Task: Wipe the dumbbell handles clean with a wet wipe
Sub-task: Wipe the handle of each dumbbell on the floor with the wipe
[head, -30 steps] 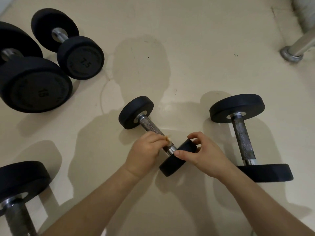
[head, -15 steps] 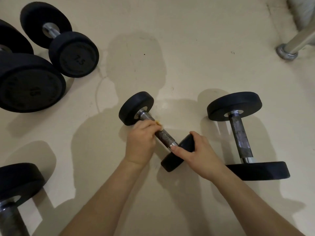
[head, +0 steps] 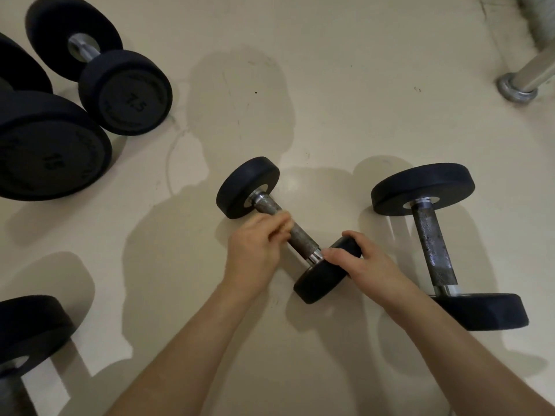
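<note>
Black rubber heads and a speckled, knurled steel handle (head: 300,235) make up the small dumbbell (head: 246,187) lying on the cream floor (head: 330,100) at the middle of the view. Its long axis runs diagonally, the far head up and to the left and the near head (head: 318,283) down and to the right, towards the person. Both bare forearms reach in from the bottom edge. The left hand (head: 255,247) sits knuckles-up over the upper half of the handle, its fingers curled round the bar; they are blurred, and whether a wipe lies under them cannot be told. The right hand (head: 366,265) clasps the top of the near head, thumb on the face towards the handle and fingers curled over the rim. Five dumbbells show in all: this one; a larger one (head: 432,241) just to its right, pointing nearly straight away; one marked 7.5 (head: 126,91) and one marked 15 (head: 51,145) side by side at upper left; and one cut off at the lower left corner (head: 27,331). One metal leg with a round foot (head: 519,88) stands at upper right.
</note>
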